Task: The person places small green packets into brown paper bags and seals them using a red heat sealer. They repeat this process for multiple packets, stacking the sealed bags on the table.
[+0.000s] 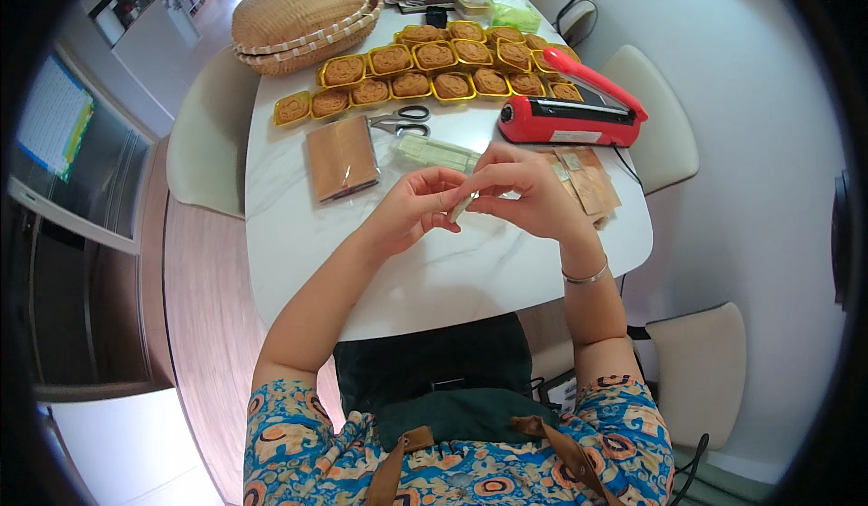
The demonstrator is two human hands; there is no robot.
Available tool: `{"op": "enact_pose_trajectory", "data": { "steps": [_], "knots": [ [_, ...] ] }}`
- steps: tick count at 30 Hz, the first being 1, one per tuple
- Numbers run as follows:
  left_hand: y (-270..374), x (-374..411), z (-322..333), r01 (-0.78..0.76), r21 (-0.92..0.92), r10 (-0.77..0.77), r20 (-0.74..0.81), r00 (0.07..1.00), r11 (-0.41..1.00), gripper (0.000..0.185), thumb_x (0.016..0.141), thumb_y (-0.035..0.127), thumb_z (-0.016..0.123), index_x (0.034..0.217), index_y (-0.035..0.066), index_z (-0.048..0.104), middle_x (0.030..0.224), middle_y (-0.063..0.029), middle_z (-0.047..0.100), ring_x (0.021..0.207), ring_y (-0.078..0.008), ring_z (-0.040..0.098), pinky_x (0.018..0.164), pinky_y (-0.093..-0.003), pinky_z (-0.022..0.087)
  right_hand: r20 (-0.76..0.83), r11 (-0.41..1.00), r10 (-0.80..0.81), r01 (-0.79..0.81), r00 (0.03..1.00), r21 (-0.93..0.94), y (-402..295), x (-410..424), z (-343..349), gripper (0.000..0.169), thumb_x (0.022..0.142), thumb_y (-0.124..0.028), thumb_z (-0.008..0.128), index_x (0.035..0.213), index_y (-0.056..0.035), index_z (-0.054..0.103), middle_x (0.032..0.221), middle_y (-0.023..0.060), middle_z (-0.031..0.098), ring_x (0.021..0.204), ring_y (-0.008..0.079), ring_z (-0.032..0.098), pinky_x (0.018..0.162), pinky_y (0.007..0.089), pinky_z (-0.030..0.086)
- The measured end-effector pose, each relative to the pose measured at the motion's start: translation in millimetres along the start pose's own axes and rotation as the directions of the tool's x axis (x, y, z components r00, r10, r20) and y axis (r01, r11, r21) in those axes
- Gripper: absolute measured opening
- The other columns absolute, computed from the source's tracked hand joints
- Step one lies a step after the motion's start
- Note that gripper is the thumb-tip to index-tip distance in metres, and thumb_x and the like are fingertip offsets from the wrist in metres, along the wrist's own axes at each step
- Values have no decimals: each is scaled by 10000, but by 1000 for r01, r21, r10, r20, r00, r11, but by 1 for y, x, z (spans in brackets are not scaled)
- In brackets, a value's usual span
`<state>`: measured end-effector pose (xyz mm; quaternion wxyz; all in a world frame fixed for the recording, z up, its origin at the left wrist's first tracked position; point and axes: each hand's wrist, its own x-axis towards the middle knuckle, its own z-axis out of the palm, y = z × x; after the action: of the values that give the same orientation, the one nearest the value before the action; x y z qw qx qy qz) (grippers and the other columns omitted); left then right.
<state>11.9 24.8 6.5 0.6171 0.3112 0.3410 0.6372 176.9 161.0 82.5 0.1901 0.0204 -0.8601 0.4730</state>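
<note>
My left hand [417, 211] and my right hand [525, 190] meet above the near half of the table. Between their fingertips they pinch a small pale sachet [463, 207], partly hidden by the fingers. Just beyond my hands lies a clear plastic pack of pale green sachets [434, 152]. Right of my right hand is a loose pile of brown pouches [590, 180], some with small pale sachets on or in them. To the left lies a stack of brown pouches in clear plastic [342, 157]. Scissors [403, 121] with dark handles lie beyond it.
A red heat sealer [576, 119] stands at the right with its arm [593, 82] raised and a cord hanging off the edge. Several moulded pastries [451, 85] in gold trays fill rows across the table. A lidded woven basket [305, 21] sits far left. Chairs [207, 140] flank the marble-patterned table [447, 289].
</note>
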Motion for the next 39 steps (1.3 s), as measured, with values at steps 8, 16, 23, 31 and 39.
{"op": "enact_pose_trajectory", "data": {
  "steps": [8, 16, 23, 31, 39],
  "knots": [
    [13, -15, 12, 31, 957, 406, -151, 901, 288, 226, 940, 175, 574, 1053, 10, 680, 874, -134, 694, 715, -229, 661, 695, -367, 546, 49, 934, 64, -77, 997, 349, 58, 46, 6, 143, 866, -87, 743, 977, -12, 695, 975, 46, 691, 867, 116, 671, 687, 248, 545],
    [-17, -94, -25, 517, 852, 556, -391, 734, -84, 316, 927, 86, 532, 1220, 3, 618, 986, -203, 615, 863, -388, 634, 749, -469, 508, -61, 762, 294, -195, 954, 618, 58, 32, 31, 134, 933, -93, 666, 1000, 15, 625, 912, 73, 685, 771, 164, 702, 639, 265, 571],
    [-27, -97, -19, 594, 778, 624, -365, 690, -202, 530, 914, 63, 539, 1437, 41, 455, 925, -140, 548, 758, -333, 624, 666, -446, 512, -114, 772, 303, -173, 946, 611, 61, 29, 23, 116, 925, -79, 666, 979, 15, 626, 887, 74, 684, 763, 159, 703, 641, 263, 571],
    [-12, -75, -58, 597, 620, 679, -137, 721, -509, 439, 849, 85, 587, 1287, 56, 588, 896, -70, 620, 612, -237, 621, 552, -383, 507, -107, 774, 289, -166, 952, 611, 64, 29, 28, 113, 919, -83, 680, 972, 6, 635, 849, 65, 684, 744, 164, 707, 648, 271, 580],
    [-6, -76, -59, 495, 563, 689, 198, 697, -662, 55, 776, 149, 705, 780, 134, 652, 820, -4, 601, 629, -174, 573, 486, -322, 431, -125, 795, 286, -163, 950, 584, 61, 28, 20, 120, 918, -110, 686, 971, -12, 641, 872, 43, 685, 735, 137, 690, 637, 249, 533]
  ]
}}
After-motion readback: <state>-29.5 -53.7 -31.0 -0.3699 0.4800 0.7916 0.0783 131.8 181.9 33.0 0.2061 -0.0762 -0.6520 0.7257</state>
